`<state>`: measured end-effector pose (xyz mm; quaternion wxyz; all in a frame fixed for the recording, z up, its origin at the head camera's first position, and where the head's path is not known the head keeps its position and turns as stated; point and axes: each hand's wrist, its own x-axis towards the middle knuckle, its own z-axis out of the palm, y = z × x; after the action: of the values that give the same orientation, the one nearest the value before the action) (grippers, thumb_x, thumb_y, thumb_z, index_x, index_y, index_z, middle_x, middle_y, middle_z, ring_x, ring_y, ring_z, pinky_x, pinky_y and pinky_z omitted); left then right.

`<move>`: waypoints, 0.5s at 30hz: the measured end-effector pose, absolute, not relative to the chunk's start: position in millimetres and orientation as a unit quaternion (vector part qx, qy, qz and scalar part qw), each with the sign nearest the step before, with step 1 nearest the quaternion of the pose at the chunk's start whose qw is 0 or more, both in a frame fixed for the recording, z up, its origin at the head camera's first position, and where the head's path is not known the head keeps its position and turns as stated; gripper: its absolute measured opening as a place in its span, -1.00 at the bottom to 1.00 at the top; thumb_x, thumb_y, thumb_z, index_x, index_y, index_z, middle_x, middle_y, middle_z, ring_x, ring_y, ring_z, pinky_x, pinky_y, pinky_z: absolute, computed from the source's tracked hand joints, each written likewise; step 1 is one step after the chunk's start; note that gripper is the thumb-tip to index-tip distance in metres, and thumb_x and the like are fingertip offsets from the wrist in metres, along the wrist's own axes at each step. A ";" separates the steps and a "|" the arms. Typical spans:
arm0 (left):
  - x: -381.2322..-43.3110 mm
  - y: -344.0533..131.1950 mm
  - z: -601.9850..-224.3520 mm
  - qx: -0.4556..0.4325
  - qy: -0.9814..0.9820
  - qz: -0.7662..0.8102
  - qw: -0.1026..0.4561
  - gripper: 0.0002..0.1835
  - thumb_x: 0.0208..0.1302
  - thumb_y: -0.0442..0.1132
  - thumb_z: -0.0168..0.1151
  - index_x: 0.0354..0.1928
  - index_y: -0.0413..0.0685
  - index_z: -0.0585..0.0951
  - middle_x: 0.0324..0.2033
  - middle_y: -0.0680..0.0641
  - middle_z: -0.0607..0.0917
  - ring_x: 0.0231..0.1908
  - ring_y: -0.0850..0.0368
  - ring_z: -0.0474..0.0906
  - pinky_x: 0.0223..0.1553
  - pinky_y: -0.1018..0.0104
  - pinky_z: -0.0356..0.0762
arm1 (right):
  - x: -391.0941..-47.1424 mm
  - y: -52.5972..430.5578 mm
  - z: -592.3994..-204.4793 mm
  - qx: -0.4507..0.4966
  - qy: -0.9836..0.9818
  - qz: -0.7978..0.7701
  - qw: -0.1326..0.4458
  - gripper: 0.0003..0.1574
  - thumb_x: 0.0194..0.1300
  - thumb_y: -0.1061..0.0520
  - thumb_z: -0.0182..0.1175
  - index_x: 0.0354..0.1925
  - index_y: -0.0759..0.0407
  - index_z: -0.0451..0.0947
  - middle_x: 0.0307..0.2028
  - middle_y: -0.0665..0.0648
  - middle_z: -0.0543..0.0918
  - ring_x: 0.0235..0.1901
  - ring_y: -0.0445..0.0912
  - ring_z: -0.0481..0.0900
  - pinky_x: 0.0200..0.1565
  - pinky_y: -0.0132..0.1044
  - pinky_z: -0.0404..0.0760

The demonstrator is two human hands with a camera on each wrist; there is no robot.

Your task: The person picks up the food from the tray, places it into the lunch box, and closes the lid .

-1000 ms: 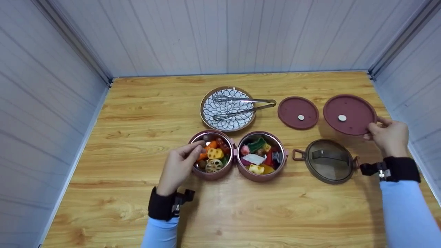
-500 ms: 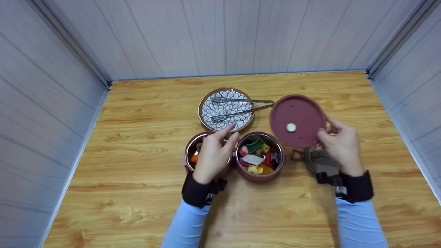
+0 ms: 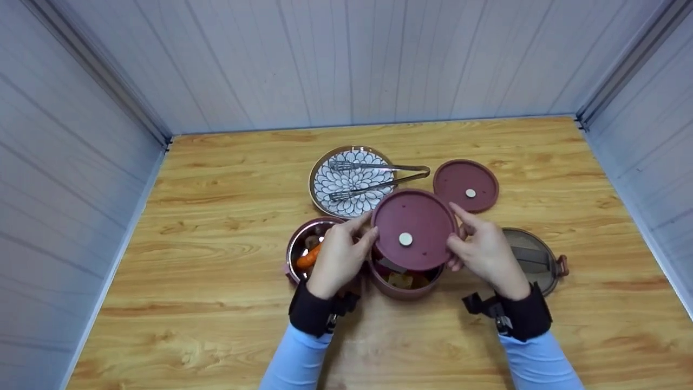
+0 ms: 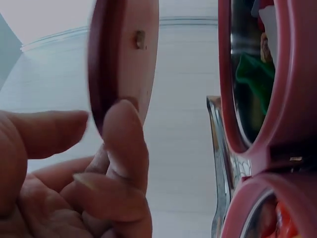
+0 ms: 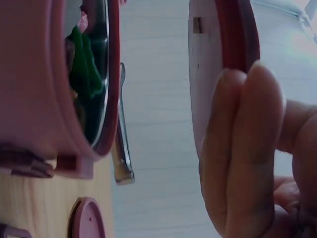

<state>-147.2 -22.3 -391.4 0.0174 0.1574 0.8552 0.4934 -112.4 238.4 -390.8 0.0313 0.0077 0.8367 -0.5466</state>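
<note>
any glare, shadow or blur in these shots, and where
Head view: pale glare on the wooden tabletop, food under the held maroon lid looks shaded; left wrist: left hand slightly soft; right wrist: bright upper-right corner, right hand in shade.

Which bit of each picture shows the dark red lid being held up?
Head: the held lid is right of centre, partly hiding the right pot.
Left wrist: the held lid is upper left, seen nearly edge-on.
Right wrist: the held lid is upper right, also nearly edge-on.
Shared landmark: that pot, upper right from the left wrist, upper left from the right.
</note>
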 end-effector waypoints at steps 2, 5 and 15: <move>-144.6 -25.8 -392.5 0.161 0.852 0.497 0.029 -0.54 0.39 -0.20 0.25 0.26 -0.22 0.54 -0.49 0.07 0.67 -0.56 0.24 0.49 -0.46 0.34 0.47 | -107.7 236.8 -389.9 -0.004 0.846 -0.531 0.044 -0.22 0.33 0.37 0.07 0.48 0.25 0.15 -0.48 0.19 0.52 -0.68 0.01 0.62 -0.56 -0.08 0.65; -141.5 -28.3 -393.8 0.168 0.850 0.498 0.039 -0.55 0.36 -0.22 0.28 0.24 -0.24 0.56 -0.53 0.12 0.64 -0.57 0.28 0.49 -0.48 0.37 0.46 | -103.2 237.8 -389.5 -0.019 0.867 -0.495 0.048 -0.30 0.38 0.33 0.07 0.45 0.28 0.22 -0.54 0.13 0.58 -0.71 -0.01 0.60 -0.60 -0.12 0.63; -145.4 -23.4 -396.5 0.173 0.881 0.434 0.065 -0.58 0.29 -0.20 0.36 0.15 -0.21 0.63 -0.64 0.15 0.61 -0.70 0.31 0.49 -0.54 0.37 0.47 | -115.4 242.9 -394.9 -0.077 0.941 -0.328 0.027 -0.44 0.35 0.19 0.22 0.26 0.38 0.45 -0.70 -0.06 0.42 -0.73 -0.20 0.38 -0.60 -0.32 0.31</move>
<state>-145.4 -23.4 -396.5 0.0646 0.1734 0.8815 0.4345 -115.4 242.9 -394.9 0.0265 -0.0767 0.9411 -0.3284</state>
